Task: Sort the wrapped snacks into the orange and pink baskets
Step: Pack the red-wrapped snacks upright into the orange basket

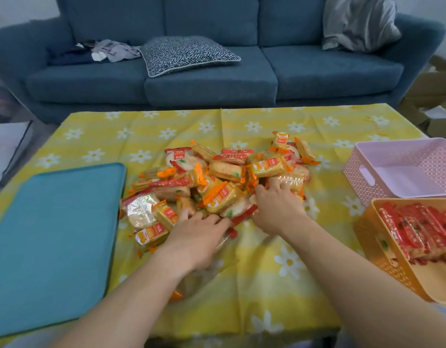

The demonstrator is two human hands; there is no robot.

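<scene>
Right now the heap of wrapped snacks point(224, 172) lies mid-bench point(267, 285). The left hand point(199, 237) rests flat on it, fingers straight. The right hand point(277, 207) digs in; its grip cannot be told. At the right stand the orange basket point(392, 270), holding red packets point(418, 227), and the pink basket point(355, 177).

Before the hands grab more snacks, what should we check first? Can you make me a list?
1. Snacks left to sort: ok, a big pile lies on the cloth.
2. Pink basket has room: ok, it looks nearly empty.
3. Orange basket has room: ok, red packs fill only part.
4. Left hand holds a snack: cannot tell, its fingers are in the pile.
5. Right hand holds a snack: cannot tell.
</scene>
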